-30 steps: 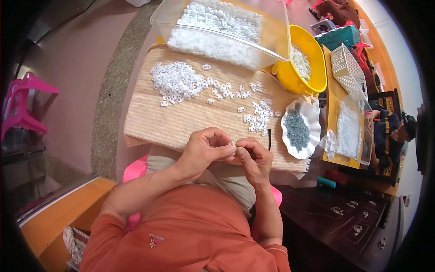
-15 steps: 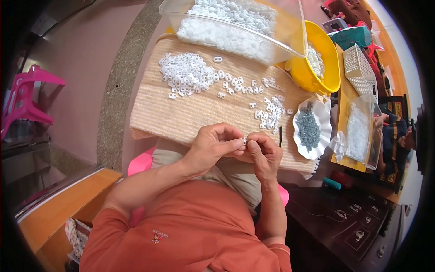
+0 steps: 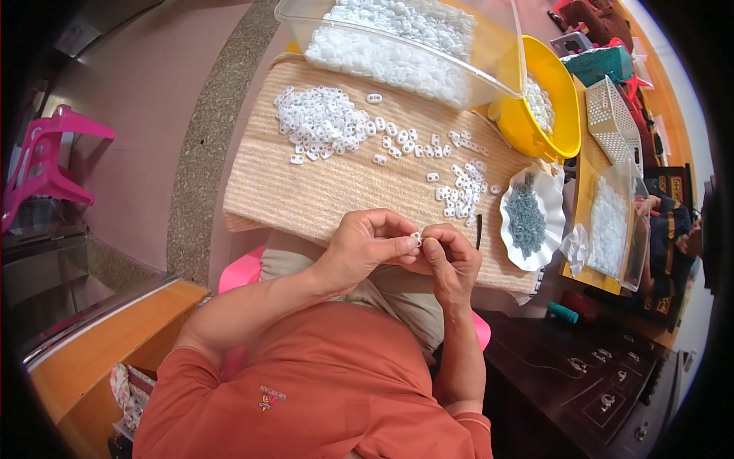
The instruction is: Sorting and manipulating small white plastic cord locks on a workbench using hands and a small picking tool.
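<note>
Just off the near edge of the cloth-covered table, my left hand (image 3: pixel 365 243) pinches a small white plastic piece with holes (image 3: pixel 417 238) between thumb and forefinger. My right hand (image 3: pixel 453 258) meets it from the right, thumb and forefinger closed at the piece. Whatever the right fingertips grip is too small to make out. Beyond them lies a large heap of similar white two-holed pieces (image 3: pixel 317 122), with a smaller pile (image 3: pixel 465 191) nearer my right hand. A fluted white dish (image 3: pixel 556 203) to the right holds many small grey-blue parts (image 3: pixel 525 218).
A clear bin (image 3: pixel 495 73) of white pieces stands at the far edge, beside a yellow bowl (image 3: pixel 567 115). A thin black strip (image 3: pixel 479 232) lies near the dish. Rightward are a perforated white basket (image 3: pixel 612 122), another clear tub (image 3: pixel 609 229) and another person's hand (image 3: pixel 648 205).
The whole view has shifted slightly. My two hands stay together at the white piece, which now shows a little more clearly between the fingertips.
</note>
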### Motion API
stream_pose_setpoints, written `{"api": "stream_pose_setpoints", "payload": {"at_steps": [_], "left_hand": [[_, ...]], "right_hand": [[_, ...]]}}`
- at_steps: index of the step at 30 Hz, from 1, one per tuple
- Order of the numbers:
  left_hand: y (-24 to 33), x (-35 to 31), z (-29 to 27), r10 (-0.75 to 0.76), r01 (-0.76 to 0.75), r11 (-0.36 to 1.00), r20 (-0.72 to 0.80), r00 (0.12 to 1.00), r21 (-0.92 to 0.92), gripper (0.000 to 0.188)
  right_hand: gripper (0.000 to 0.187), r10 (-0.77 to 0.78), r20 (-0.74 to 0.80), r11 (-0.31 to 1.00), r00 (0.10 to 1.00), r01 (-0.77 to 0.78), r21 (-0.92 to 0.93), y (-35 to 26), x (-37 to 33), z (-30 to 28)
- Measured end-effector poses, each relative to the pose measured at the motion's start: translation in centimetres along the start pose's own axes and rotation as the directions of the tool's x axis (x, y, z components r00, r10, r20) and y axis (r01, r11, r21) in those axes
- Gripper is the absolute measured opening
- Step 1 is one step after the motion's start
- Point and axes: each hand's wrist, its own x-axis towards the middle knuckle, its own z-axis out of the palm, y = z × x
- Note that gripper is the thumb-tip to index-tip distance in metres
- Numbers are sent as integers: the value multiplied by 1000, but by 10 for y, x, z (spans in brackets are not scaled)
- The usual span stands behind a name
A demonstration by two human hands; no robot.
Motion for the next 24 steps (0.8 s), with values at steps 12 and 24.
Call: {"api": "stream_pose_setpoints", "payload": {"at_steps": [12,24], "left_hand": [[-2,0,-1,2,-2,1000,-23,1000,0,18],[-4,-2,0,42,-39,996,-39,998,74,18]], "right_hand": [[9,39,23,998,999,-38,-49,-6,1,2],[19,225,-49,968,973,-229,-97,-7,1,7]]}}
